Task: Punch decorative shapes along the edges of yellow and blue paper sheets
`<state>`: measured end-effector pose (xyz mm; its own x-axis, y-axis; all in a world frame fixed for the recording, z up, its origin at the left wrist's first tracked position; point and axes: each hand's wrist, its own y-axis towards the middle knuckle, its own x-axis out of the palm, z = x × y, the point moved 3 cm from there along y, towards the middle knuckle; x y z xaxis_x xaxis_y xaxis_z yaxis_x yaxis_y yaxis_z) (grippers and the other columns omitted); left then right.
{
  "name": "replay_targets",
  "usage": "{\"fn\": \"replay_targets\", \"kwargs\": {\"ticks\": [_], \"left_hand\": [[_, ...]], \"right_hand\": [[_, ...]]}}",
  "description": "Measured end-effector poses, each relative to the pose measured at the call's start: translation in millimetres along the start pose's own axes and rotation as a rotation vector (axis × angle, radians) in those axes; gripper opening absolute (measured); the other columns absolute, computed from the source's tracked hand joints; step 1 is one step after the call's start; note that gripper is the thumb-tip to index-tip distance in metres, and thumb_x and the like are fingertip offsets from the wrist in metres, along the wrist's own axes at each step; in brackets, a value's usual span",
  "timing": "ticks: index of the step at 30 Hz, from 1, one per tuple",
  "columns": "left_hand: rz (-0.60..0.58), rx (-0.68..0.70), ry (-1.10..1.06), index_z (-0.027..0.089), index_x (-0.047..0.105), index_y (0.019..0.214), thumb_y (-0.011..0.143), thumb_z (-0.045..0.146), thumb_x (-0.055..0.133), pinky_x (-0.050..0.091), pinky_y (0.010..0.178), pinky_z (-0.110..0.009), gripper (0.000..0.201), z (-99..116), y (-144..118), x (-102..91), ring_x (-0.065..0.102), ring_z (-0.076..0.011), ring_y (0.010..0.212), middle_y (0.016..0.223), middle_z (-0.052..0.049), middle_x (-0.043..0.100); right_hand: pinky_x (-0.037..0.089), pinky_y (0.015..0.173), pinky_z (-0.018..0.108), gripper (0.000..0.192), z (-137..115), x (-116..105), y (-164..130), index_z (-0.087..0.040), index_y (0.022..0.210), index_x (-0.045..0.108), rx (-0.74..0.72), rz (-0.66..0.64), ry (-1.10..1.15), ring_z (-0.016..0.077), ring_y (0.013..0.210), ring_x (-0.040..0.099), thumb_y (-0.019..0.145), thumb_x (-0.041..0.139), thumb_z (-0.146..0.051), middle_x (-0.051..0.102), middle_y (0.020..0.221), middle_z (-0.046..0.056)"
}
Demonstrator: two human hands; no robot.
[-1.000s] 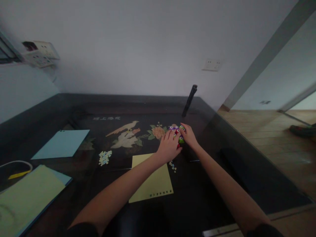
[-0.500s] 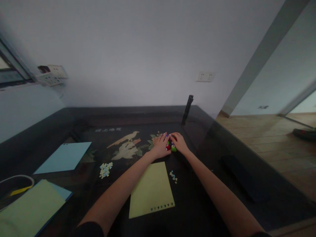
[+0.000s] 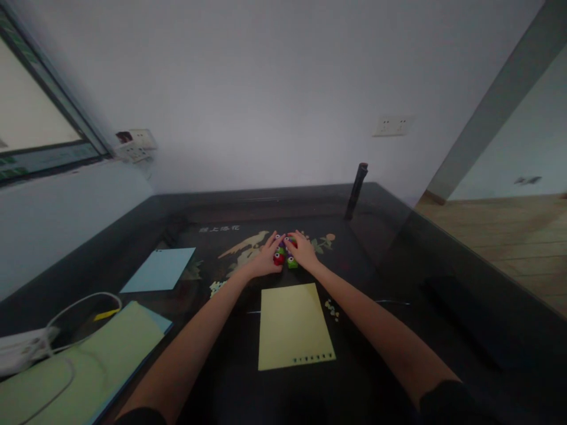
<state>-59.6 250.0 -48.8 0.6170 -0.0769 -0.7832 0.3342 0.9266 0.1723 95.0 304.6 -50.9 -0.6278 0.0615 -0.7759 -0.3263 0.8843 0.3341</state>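
Observation:
A cluster of small red, green and purple toys with round eyes stands on the dark tabletop, just beyond a yellow-green sheet. My left hand curves around the cluster's left side, its fingers against the toys. From the right, my right hand bends over them, thumb and fingers touching their tops and side. The fingers partly hide the toys. Small pale paper bits lie right of the sheet. Another pile of bits shows beside my left forearm, partly covered by it.
A light blue sheet lies to the left. Stacked green and blue sheets sit near left, with a white cable over them. A dark upright post stands at the back right. A dark flat object rests on the right.
Both hands and the toys between them have shifted left across the table, from beyond the sheet's right corner to behind its middle. The view has turned left.

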Motion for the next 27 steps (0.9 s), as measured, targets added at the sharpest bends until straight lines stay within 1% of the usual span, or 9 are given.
{"fn": "replay_targets", "kwargs": {"ticks": [2, 5, 7, 9, 12, 17, 22, 24, 27], "left_hand": [[0.013, -0.023, -0.017, 0.021, 0.025, 0.149, 0.062, 0.019, 0.074, 0.031, 0.113, -0.044, 0.1, -7.1, -4.7, -5.5, 0.02, -0.0325, 0.145, 0.16, -0.017, 0.008], [0.071, -0.065, -0.031, 0.016, 0.032, 0.146, 0.071, 0.026, 0.072, 0.031, 0.113, -0.045, 0.086, -13.5, -1.9, -5.3, 0.028, -0.0319, 0.143, 0.156, -0.02, 0.024], [0.128, -0.09, -0.03, 0.013, 0.037, 0.143, 0.077, 0.025, 0.067, 0.031, 0.113, -0.045, 0.073, -14.0, 5.1, 0.3, 0.034, -0.0311, 0.14, 0.15, -0.02, 0.037], [0.181, -0.108, -0.025, 0.013, 0.043, 0.138, 0.081, 0.023, 0.066, 0.033, 0.111, -0.05, 0.063, -12.3, 12.8, 7.3, 0.041, -0.0316, 0.135, 0.144, -0.019, 0.045], [0.241, -0.123, -0.019, 0.018, 0.05, 0.131, 0.088, 0.029, 0.062, 0.04, 0.103, -0.055, 0.046, -9.6, 19.0, 12.7, 0.048, -0.0307, 0.126, 0.14, -0.013, 0.048], [0.28, -0.144, -0.012, 0.018, 0.054, 0.126, 0.092, 0.032, 0.058, 0.049, 0.094, -0.049, 0.037, -14.7, 15.8, 4.3, 0.058, -0.0258, 0.112, 0.13, -0.011, 0.055], [0.333, -0.164, 0.037, 0.018, 0.057, 0.12, 0.092, 0.032, 0.056, 0.052, 0.089, -0.045, 0.031, -19.5, 17.3, -1.3, 0.061, -0.023, 0.105, 0.123, -0.01, 0.059], [0.359, -0.152, 0.073, 0.017, 0.057, 0.119, 0.092, 0.032, 0.057, 0.051, 0.09, -0.046, 0.031, -16.6, 19.6, -1.2, 0.06, -0.0237, 0.107, 0.123, -0.01, 0.059], [0.376, -0.113, 0.126, 0.017, 0.058, 0.118, 0.092, 0.031, 0.058, 0.049, 0.093, -0.048, 0.03, -8.2, 23.6, -0.8, 0.058, -0.0247, 0.11, 0.123, -0.01, 0.059]], "right_hand": [[0.049, 0.091, 0.046, 0.034, -0.9, -6.9, 0.7, -0.017, 0.122, 0.056, 0.007, 0.011, 0.021, 0.0231, 0.109, 0.059, 0.093, 0.054, -0.035, 0.058, 0.126, 0.01], [0.045, 0.097, 0.043, 0.036, -4.6, -12.9, -5.1, -0.017, 0.123, 0.057, 0.0, 0.013, 0.035, 0.0234, 0.116, 0.056, 0.094, 0.049, -0.037, 0.059, 0.126, 0.013], [0.04, 0.102, 0.043, 0.042, -10.2, -11.3, -13.6, -0.015, 0.124, 0.057, -0.018, -0.005, 0.025, 0.0267, 0.123, 0.052, 0.089, 0.055, -0.039, 0.057, 0.131, 0.017], [0.036, 0.105, 0.047, 0.05, -14.9, -8.1, -22.8, -0.013, 0.127, 0.056, -0.039, -0.025, 0.006, 0.0312, 0.129, 0.046, 0.084, 0.061, -0.038, 0.051, 0.138, 0.02], [0.032, 0.107, 0.046, 0.047, -13.8, -7.7, -31.1, -0.014, 0.129, 0.055, -0.062, -0.044, -0.011, 0.0304, 0.132, 0.043, 0.084, 0.058, -0.029, 0.046, 0.144, 0.02], [0.034, 0.107, 0.04, 0.043, 6.7, -20.4, -28.8, -0.015, 0.127, 0.056, -0.08, -0.039, -0.019, 0.0245, 0.129, 0.046, 0.084, 0.051, -0.018, 0.051, 0.14, 0.015], [0.042, 0.099, 0.038, 0.042, 19.3, -27.6, -23.8, -0.012, 0.126, 0.056, -0.057, 0.015, -0.051, 0.0247, 0.124, 0.05, 0.088, 0.051, -0.027, 0.052, 0.136, 0.018], [0.043, 0.097, 0.039, 0.038, 17.4, -29.9, -22.9, -0.013, 0.122, 0.059, -0.06, 0.027, -0.078, 0.0253, 0.121, 0.051, 0.09, 0.05, -0.03, 0.054, 0.132, 0.018], [0.041, 0.098, 0.042, 0.03, 7.4, -35.5, -22.2, -0.015, 0.11, 0.065, -0.094, 0.025, -0.138, 0.0279, 0.12, 0.049, 0.089, 0.052, -0.032, 0.055, 0.129, 0.017]]}}
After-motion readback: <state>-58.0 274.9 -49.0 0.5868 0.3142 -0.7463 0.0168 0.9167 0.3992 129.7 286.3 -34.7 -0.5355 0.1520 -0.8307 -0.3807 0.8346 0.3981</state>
